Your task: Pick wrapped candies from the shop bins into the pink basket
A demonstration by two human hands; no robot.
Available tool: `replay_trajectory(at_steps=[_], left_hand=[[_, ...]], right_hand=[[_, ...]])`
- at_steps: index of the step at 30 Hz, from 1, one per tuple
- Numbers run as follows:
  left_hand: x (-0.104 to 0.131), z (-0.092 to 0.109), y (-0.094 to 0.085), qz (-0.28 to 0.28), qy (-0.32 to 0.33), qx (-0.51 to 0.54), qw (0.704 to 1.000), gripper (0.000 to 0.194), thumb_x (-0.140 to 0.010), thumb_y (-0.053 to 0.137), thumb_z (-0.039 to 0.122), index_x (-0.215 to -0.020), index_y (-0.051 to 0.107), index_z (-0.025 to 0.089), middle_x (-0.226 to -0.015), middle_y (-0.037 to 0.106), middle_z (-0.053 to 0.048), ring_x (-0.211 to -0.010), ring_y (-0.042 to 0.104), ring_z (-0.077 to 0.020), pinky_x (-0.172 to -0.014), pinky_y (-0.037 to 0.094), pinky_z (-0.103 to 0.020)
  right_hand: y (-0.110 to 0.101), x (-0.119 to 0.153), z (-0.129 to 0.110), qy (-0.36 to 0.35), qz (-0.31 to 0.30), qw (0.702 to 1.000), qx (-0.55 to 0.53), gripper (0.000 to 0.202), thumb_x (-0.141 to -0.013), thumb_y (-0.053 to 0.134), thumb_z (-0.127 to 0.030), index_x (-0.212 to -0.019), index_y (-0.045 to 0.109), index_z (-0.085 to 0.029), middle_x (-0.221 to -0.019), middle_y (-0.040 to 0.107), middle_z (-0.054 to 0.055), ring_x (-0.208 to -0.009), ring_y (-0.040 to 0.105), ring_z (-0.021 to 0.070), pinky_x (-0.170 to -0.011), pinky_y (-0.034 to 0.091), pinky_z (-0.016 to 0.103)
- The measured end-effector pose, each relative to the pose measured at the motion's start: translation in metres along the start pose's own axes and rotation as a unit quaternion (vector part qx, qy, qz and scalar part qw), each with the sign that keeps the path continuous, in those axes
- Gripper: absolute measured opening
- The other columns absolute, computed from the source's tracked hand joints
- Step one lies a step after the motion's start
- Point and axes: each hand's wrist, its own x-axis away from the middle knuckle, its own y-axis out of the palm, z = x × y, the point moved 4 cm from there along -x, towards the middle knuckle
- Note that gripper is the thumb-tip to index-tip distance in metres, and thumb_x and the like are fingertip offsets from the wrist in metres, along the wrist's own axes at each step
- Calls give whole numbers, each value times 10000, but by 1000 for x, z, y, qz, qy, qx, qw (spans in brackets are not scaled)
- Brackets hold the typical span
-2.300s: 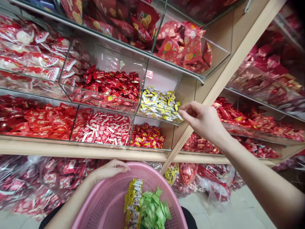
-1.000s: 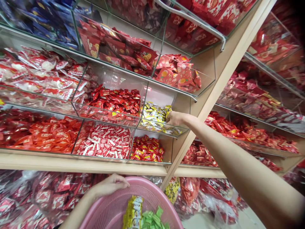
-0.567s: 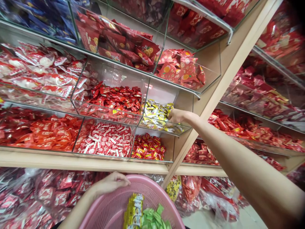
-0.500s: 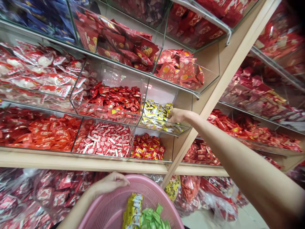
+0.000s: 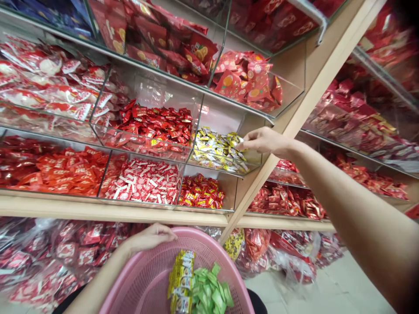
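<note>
My left hand is closed over the rim of a pink plastic basket, thumb side up. Inside the basket lie a row of yellow-and-white packets and a heap of green wrapped candies. My right hand reaches to a clear shelf bin, its fingers pinched together at the right edge of a pile of yellow-and-white wrapped candies. A small wrapped candy seems to be between the fingertips, partly hidden by them.
Clear dividers separate bins of red candies, pink-and-white candies and orange-patterned packets. A slanting wooden post stands beside my right forearm. Bagged candies lie on the floor below the shelf.
My right hand has drawn back a little, up and right, from the yellow-and-white candy pile. My left hand stays on the basket rim. The view has shifted slightly.
</note>
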Motion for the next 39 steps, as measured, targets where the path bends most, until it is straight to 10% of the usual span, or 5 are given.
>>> replay_trajectory(at_steps=[6,15,19,39], left_hand=[[0,4,1,-9,-3,3,1000,397,-736,632,490,-947,731,168,-1007,725,-61,-957,627,-209,-885,439,-297],[-1,3,2,-15,-12,-1,1000,348,-751,636,433,-965,726,174,-1021,721,-57,-973,622,-203,-877,439,-287],[0,2,2,-13,-14,1,1000,334,-757,633,412,-968,725,171,-1020,721,-59,-961,625,-196,-869,441,-282],[1,0,1,-13,-9,-17,1000,341,-768,612,418,-975,722,171,-1005,724,-53,-951,627,-198,-850,447,-280]], right_hand=[[34,93,-15,-118,-51,986,-104,270,-758,635,-437,-735,587,-172,-576,394,-50,-517,336,80,-473,247,236],[245,205,20,-133,-262,956,12,75,-760,609,-240,-798,594,-177,-806,600,20,-751,540,147,-638,372,238],[303,224,23,-126,-286,947,69,118,-753,610,-255,-847,595,-184,-920,632,46,-833,575,184,-637,375,247],[314,227,8,-128,-268,954,51,195,-796,633,-340,-934,594,-209,-956,619,19,-889,576,179,-666,376,253]])
